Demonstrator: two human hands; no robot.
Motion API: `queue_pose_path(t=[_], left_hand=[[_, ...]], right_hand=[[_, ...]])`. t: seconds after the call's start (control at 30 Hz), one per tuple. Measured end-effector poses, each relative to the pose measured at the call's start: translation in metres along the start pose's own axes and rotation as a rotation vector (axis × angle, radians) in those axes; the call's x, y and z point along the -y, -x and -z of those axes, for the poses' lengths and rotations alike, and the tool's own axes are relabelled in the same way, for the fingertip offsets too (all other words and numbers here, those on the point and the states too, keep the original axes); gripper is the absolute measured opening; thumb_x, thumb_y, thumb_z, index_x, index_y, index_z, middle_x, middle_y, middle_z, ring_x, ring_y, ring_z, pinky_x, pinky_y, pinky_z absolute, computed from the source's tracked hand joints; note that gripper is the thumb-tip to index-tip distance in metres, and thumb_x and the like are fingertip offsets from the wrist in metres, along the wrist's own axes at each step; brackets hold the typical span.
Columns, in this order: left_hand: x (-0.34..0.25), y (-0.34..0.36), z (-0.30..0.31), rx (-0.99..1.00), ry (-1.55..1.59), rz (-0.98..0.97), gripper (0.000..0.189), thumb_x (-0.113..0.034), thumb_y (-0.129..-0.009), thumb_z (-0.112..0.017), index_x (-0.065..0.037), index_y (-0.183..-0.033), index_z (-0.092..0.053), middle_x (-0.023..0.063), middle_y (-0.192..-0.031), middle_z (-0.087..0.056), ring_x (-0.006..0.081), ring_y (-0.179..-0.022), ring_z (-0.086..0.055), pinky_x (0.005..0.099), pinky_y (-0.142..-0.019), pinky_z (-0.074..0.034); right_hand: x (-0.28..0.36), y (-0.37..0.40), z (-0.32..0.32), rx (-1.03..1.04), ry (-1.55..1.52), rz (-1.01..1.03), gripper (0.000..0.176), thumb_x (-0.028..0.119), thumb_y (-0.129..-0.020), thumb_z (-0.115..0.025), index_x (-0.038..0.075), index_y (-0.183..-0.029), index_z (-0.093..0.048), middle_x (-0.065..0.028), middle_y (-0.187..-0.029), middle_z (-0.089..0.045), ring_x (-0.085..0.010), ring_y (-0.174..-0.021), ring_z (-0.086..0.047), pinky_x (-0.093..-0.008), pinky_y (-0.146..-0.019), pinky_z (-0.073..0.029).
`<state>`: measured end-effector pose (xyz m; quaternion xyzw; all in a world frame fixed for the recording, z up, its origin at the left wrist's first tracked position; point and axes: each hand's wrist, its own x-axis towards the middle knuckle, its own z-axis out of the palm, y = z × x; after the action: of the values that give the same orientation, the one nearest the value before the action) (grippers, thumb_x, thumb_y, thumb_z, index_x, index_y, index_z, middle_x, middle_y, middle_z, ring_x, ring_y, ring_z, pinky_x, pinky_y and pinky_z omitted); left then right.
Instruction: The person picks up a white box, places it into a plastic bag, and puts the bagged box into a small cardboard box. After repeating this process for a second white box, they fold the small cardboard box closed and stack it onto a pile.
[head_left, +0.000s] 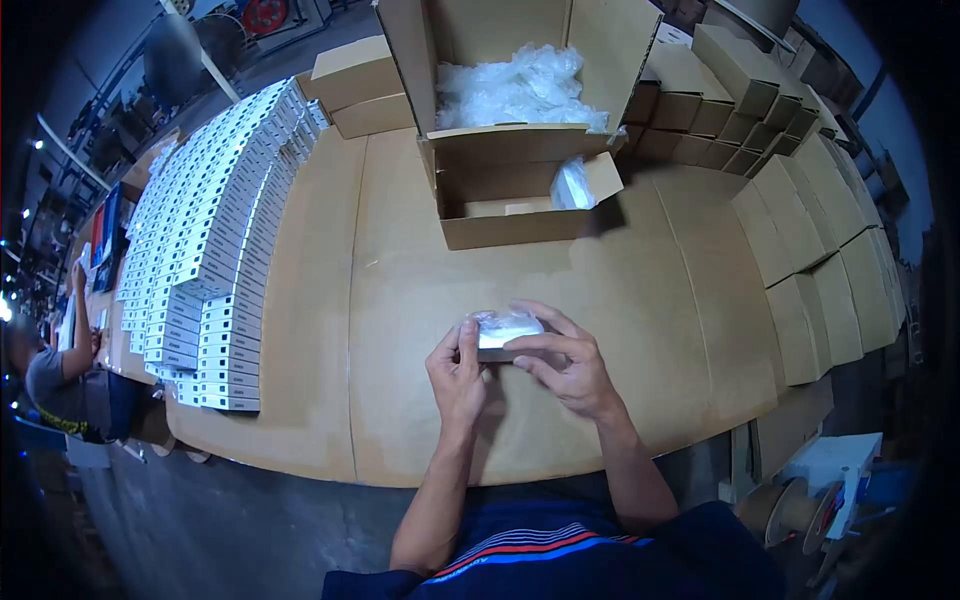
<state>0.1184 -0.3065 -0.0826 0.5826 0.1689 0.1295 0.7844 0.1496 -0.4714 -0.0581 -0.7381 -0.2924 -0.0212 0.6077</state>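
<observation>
A small white box in clear plastic wrap (498,338) is held above the cardboard-covered table (420,280). My left hand (457,375) grips its left end, thumb on top. At the right end, the fingers and thumb of my right hand (572,365) close around the box and its plastic. Beyond my hands stands an open cardboard box (515,235), with another plastic-wrapped white box (573,187) leaning at its right side. Behind it, a larger carton (612,55) holds a heap of clear plastic bags (520,85).
Many stacked white boxes (215,250) line the table's left side. Closed brown cartons (357,85) sit at the back left; more brown cartons (815,260) are piled along the right. A person (65,370) sits at far left. A spool machine (825,480) stands lower right.
</observation>
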Motion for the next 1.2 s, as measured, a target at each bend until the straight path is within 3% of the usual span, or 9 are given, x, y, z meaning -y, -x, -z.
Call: queue_pose_path(t=[0.2, 0.43, 0.6, 0.73, 0.83, 1.0, 1.1, 1.13, 1.2], left_hand=[[-0.016, 0.005, -0.002, 0.001, -0.023, -0.047, 0.044, -0.022, -0.112, -0.048, -0.003, -0.151, -0.051, 0.0016, -0.088, -0.063, 0.0052, -0.075, -0.052, 0.0223, -0.066, -0.045], [-0.027, -0.001, 0.022, 0.252, -0.226, -0.125, 0.057, -0.022, -0.111, -0.050, -0.011, -0.163, -0.029, 0.0035, -0.093, -0.062, 0.0090, -0.084, -0.061, 0.0282, -0.078, -0.056], [-0.037, -0.012, 0.039, 0.584, -0.441, -0.265, 0.034, 0.003, -0.089, -0.076, 0.001, -0.121, -0.068, 0.0095, -0.119, -0.063, 0.0167, -0.107, -0.064, 0.0294, -0.087, -0.056], [-0.038, -0.015, 0.036, 0.576, -0.455, -0.270, 0.027, 0.002, -0.092, -0.074, 0.003, -0.118, -0.068, 0.0100, -0.124, -0.063, 0.0159, -0.107, -0.064, 0.0286, -0.084, -0.057], [-0.044, -0.021, 0.033, 0.590, -0.461, -0.243, 0.024, 0.001, -0.092, -0.074, 0.003, -0.115, -0.069, 0.0094, -0.125, -0.063, 0.0146, -0.106, -0.064, 0.0276, -0.081, -0.057], [-0.055, -0.037, 0.022, 0.648, -0.438, -0.199, 0.020, 0.000, -0.092, -0.074, 0.003, -0.111, -0.070, 0.0091, -0.133, -0.061, 0.0158, -0.109, -0.063, 0.0299, -0.081, -0.056], [-0.052, -0.054, 0.014, 0.603, -0.352, -0.238, 0.035, 0.000, -0.091, -0.075, 0.001, -0.125, -0.065, 0.0112, -0.143, -0.055, 0.0197, -0.124, -0.060, 0.0327, -0.092, -0.055], [-0.053, -0.057, 0.009, 0.529, -0.321, -0.200, 0.060, -0.006, -0.092, -0.075, -0.002, -0.146, -0.049, 0.0186, -0.155, -0.045, 0.0300, -0.138, -0.052, 0.0404, -0.107, -0.049], [-0.055, -0.072, 0.008, 0.317, -0.722, -0.527, 0.073, -0.012, -0.093, -0.074, -0.005, -0.155, -0.037, 0.0229, -0.158, -0.040, 0.0372, -0.141, -0.049, 0.0439, -0.111, -0.046]], right_hand=[[0.006, -0.007, 0.001, 0.087, 0.006, -0.174, 0.041, 0.001, -0.082, -0.081, 0.007, -0.122, -0.075, -0.0153, -0.120, -0.075, -0.0286, -0.113, -0.072, -0.0369, -0.096, -0.057], [0.006, -0.007, 0.002, 0.082, 0.040, -0.220, 0.039, 0.002, -0.082, -0.081, 0.005, -0.120, -0.074, -0.0143, -0.119, -0.075, -0.0320, -0.120, -0.069, -0.0402, -0.102, -0.055], [0.004, -0.011, 0.013, 0.107, 0.159, -0.010, 0.041, 0.004, -0.078, -0.083, 0.006, -0.118, -0.075, -0.0090, -0.120, -0.075, -0.0340, -0.130, -0.061, -0.0441, -0.110, -0.048], [0.021, -0.021, 0.022, 0.038, 0.409, 0.111, 0.039, 0.006, -0.077, -0.083, 0.010, -0.115, -0.076, -0.0053, -0.123, -0.074, -0.0307, -0.123, -0.063, -0.0429, -0.109, -0.049], [0.019, -0.026, 0.040, 0.244, 0.532, 0.235, 0.034, 0.009, -0.078, -0.083, 0.010, -0.111, -0.076, -0.0038, -0.122, -0.072, -0.0278, -0.106, -0.066, -0.0408, -0.099, -0.052], [0.038, -0.051, 0.062, 0.466, 0.697, 0.288, 0.024, 0.010, -0.086, -0.077, 0.010, -0.108, -0.069, -0.0083, -0.090, -0.062, -0.0271, -0.087, -0.066, -0.0400, -0.070, -0.055], [0.033, -0.068, 0.073, 0.394, 0.567, 0.335, 0.020, 0.009, -0.087, -0.076, 0.007, -0.106, -0.069, -0.0103, -0.091, -0.064, -0.0307, -0.082, -0.066, -0.0412, -0.070, -0.056], [0.032, -0.076, 0.080, 0.296, 0.559, 0.354, 0.021, 0.008, -0.086, -0.078, 0.004, -0.105, -0.069, -0.0114, -0.091, -0.067, -0.0296, -0.076, -0.068, -0.0402, -0.067, -0.056], [0.029, -0.089, 0.090, 0.020, 0.574, 0.284, 0.022, 0.005, -0.085, -0.079, 0.003, -0.105, -0.070, -0.0116, -0.092, -0.069, -0.0267, -0.075, -0.070, -0.0373, -0.063, -0.057]])
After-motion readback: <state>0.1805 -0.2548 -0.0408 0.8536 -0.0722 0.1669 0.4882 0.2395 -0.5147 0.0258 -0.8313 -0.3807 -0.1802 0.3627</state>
